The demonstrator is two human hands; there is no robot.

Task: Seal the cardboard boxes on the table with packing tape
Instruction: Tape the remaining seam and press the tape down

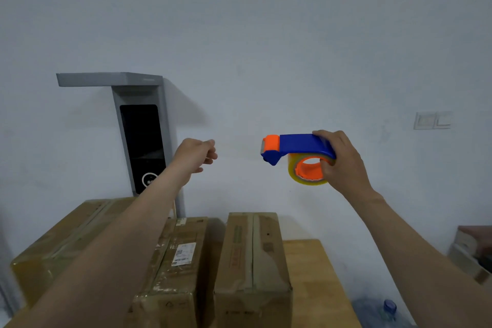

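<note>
Both hands are raised in front of the wall, above the boxes. My right hand (343,162) grips a blue and orange tape dispenser (298,149) holding a roll of clear tape (306,170), cutter end pointing left. My left hand (198,154) is level with the cutter, a short gap to its left, thumb and fingers pinched together as on the tape's end. The clear strip itself barely shows. Three cardboard boxes lie on the wooden table (311,274): a large one at the left (66,242), a labelled one in the middle (181,261), and a narrow one to the right (253,247).
A grey stand with a dark screen (141,141) rises behind the left boxes. A wall switch (432,120) is at the right. A blue-capped water bottle (383,311) sits below the table's right edge, and more boxes (468,253) are at the far right.
</note>
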